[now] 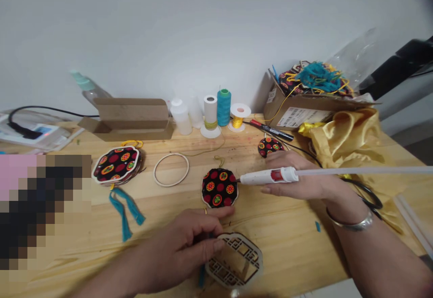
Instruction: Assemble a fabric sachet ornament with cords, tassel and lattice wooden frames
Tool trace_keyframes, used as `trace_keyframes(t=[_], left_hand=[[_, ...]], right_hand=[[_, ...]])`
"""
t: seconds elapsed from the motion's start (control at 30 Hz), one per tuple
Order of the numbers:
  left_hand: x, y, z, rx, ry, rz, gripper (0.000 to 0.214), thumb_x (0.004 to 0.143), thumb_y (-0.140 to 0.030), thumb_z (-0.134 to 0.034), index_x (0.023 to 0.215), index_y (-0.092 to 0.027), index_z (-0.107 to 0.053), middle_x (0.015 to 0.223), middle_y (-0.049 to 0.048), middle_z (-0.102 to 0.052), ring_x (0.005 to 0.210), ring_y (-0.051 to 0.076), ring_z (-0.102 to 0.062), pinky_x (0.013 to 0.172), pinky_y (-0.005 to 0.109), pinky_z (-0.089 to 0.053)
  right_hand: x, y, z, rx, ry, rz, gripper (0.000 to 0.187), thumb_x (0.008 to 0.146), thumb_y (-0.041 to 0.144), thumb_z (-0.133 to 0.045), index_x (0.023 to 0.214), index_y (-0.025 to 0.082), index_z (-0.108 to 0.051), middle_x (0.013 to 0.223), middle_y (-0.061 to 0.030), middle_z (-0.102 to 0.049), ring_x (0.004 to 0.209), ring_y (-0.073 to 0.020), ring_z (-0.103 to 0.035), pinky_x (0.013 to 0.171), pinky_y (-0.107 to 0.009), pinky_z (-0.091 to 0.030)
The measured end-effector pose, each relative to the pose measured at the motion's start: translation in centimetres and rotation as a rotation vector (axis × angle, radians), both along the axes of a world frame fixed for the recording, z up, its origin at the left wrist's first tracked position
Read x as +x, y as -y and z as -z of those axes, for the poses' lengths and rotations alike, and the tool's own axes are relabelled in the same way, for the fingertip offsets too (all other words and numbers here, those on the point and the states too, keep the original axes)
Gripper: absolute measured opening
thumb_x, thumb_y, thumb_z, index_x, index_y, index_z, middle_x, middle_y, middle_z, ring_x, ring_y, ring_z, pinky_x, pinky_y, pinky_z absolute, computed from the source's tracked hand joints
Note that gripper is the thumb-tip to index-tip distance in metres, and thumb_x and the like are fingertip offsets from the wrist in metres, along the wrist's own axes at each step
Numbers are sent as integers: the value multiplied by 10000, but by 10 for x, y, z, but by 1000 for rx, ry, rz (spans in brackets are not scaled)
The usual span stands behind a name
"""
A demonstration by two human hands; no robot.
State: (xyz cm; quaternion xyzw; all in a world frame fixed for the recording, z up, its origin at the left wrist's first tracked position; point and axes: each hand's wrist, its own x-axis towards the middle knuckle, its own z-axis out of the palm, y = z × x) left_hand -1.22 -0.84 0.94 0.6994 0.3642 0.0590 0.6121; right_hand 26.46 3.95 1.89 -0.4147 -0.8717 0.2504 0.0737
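Head view: left hand pinches fretwork frame; right hand grips white glue gun, tip at patterned disc's edge.

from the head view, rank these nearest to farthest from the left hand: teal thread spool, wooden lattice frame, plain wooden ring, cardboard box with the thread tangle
Nearest to the left hand first:
1. wooden lattice frame, touching its thumb
2. plain wooden ring, beyond it, slightly left
3. teal thread spool, back by the wall
4. cardboard box, back right
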Motion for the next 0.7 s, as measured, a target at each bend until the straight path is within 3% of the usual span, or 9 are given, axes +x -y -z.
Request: trace_keyframes(t=[0.13, 0.27, 0.37, 0.43, 0.53, 0.7], left_hand=[[1, -1, 1, -9, -25, 13, 236, 863, -357, -465, 784, -206, -628, 1302, 55, -537, 1162, 225, -491, 843, 300, -407], [1, -2, -3, -50, -12, -33, 241, 857, -347, -472, 753, -199, -631, 1236, 51, -590, 1002, 203, -581, 763, 274, -434], [-4, -6, -8, -130, 44, -117, 212, 850, -335, -489, 891, -214, -658, 1082, 50, -666, 883, 179, -604, 694, 254, -445], [-10, -10, -9, -182, 96, -160, 219, 842, -335, -504, 891, -209, -677, 842, 30, -702, 765, 158, -605, 648, 238, -444], [-18, -16, -8, -169, 118, -299, 214, 802, -341, -563, 752, -189, -705, 674, 10, -675, 638, 136, -578, 578, 220, -422], [-18, -24, -3, -114, 196, -642, 181, 749, -324, -632, 676, -174, -704, 680, 17, -682, 648, 125, -558, 565, 197, -403]], right_hand=[[0, 0, -1, -11, -20, -19, 340, 809, 438, -529, 597, 172, -528, 582, 6, -515, 564, -110, -465, 560, -263, -354], [3, -2, 1, 2, -42, -16, 350, 812, 441, -529, 585, 174, -518, 577, 9, -507, 553, -106, -457, 563, -264, -364], [7, -3, 2, 15, -61, -11, 354, 798, 450, -546, 570, 183, -498, 578, 12, -488, 541, -109, -445, 542, -268, -361], [10, -3, 3, 15, -68, -5, 363, 794, 456, -549, 556, 188, -486, 576, 11, -481, 538, -112, -437, 531, -273, -356], [11, -2, 2, 0, -64, 1, 358, 787, 465, -555, 568, 188, -492, 582, 12, -484, 549, -115, -443, 533, -273, -358], [8, -1, 1, -50, -78, -32, 354, 798, 448, -547, 576, 179, -489, 582, 11, -486, 571, -111, -456, 558, -266, -366]])
